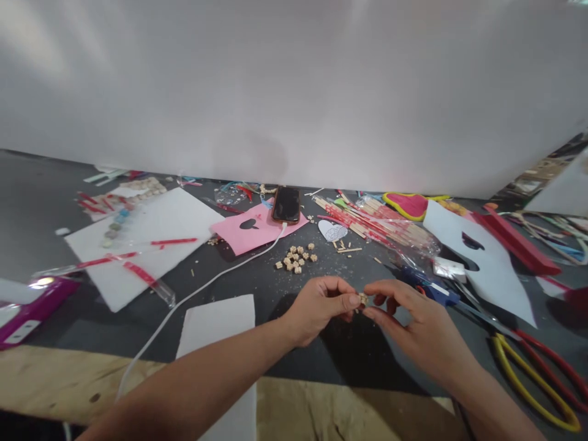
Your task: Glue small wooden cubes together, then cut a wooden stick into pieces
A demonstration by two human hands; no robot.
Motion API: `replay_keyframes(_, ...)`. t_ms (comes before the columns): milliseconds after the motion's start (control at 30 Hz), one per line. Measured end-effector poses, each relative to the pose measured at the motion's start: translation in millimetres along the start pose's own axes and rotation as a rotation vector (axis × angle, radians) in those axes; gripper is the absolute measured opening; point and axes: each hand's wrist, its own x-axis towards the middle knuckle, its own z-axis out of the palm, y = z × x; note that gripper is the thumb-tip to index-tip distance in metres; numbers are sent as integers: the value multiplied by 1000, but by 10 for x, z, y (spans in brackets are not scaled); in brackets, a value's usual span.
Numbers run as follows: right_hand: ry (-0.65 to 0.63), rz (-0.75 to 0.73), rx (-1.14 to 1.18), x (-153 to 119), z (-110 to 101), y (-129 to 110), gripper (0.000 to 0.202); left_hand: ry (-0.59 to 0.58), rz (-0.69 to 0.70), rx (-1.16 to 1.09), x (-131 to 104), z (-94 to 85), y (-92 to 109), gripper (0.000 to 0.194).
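Observation:
Between my two hands, above the dark table, is a small tan wooden piece [362, 299]. My left hand [321, 306] pinches it between thumb and fingers from the left. From the right, the thumb and forefinger of my right hand [408, 315] close on the same piece. A pile of similar small tan pieces [296, 258] lies just beyond my left hand. Short cut stick bits [348, 249] lie beside a white paper heart [332, 231] further back. Past them are bundled wooden sticks in red-patterned plastic [381, 226].
A phone [286, 204] on pink paper [239, 231] has a white cable [215, 280] running left. Large scissors [533, 367] and a blue glue gun [429, 286] lie right. White sheets [218, 321] lie left; a purple box [37, 309] stands far left. A pale wall rises behind.

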Motion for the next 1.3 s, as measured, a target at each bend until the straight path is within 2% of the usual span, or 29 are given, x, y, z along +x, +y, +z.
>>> replay_keyframes(233, 9, -81, 154, -48, 55, 42, 11, -29, -28, 13, 6, 1, -27, 29)
replay_keyframes(567, 15, -173, 155, -114, 105, 91, 18, -36, -72, 35, -20, 18, -27, 23)
replay_keyframes(900, 27, -126, 223, -95, 77, 80, 13, -60, -98, -48, -18, -4, -37, 26)
replay_keyframes(1300, 41, -150, 269, -96, 111, 70, 14, -72, -88, -3, -24, -4, -16, 25)
